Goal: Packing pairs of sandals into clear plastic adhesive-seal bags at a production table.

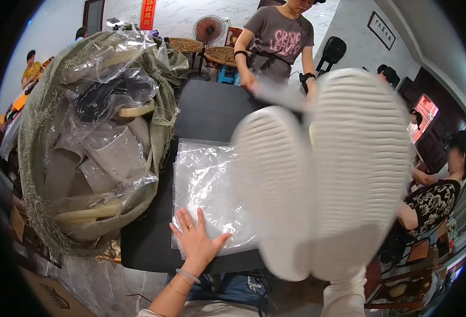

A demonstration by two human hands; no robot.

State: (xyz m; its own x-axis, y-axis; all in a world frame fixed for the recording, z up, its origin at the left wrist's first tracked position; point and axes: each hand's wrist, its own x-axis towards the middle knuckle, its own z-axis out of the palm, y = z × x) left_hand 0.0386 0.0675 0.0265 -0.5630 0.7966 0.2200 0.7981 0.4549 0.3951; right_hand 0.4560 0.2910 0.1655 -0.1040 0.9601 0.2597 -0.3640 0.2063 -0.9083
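My left hand (196, 240) lies flat with fingers spread on a stack of clear plastic bags (204, 174) at the table's near side. A pair of off-white slippers (362, 174) is held up close on the right, ribbed soles facing me and slightly blurred. From below, my right sleeve (345, 298) runs up to them; the slippers hide the right hand that holds them. On the left, a frayed green woven sack (35, 174) gapes wide, filled with bagged footwear: grey slippers (114, 150), a black slipper (98, 100) and pale yellowish ones (90, 212).
Across the black table (206, 108) stands a co-worker (280, 39), hands on a blurred pale item (280, 95). Another person (436, 198) sits at the right. Behind are a standing fan (209, 30) and round trays (219, 55). A cardboard box (53, 296) is at lower left.
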